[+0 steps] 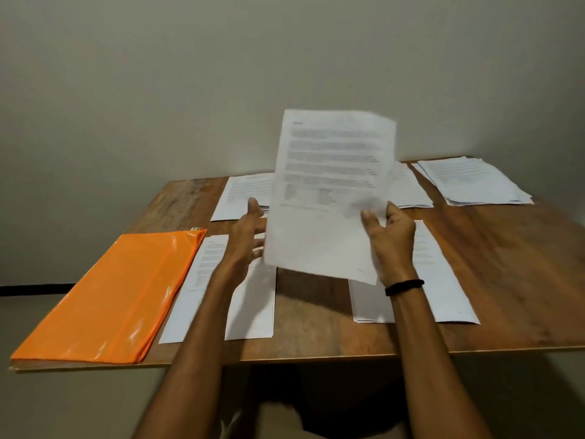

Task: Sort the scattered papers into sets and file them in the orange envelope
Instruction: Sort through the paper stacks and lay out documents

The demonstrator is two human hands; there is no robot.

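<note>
My right hand (391, 239) pinches the lower right edge of a printed sheet (329, 191) raised upright above the table, blurred by motion. My left hand (250, 236) hovers at the sheet's left edge with fingers spread; whether it touches the sheet is unclear. The orange envelope (110, 299) lies flat at the table's front left. Paper piles lie on the table: one beside the envelope (202, 280), one under my right forearm (443, 280), one at the back middle (240, 194), one at the back right (474, 182).
The wooden table (506, 248) stands against a plain wall. Its right side has bare wood. Another small pile (408, 188) lies behind the raised sheet. A black band circles my right wrist (403, 286).
</note>
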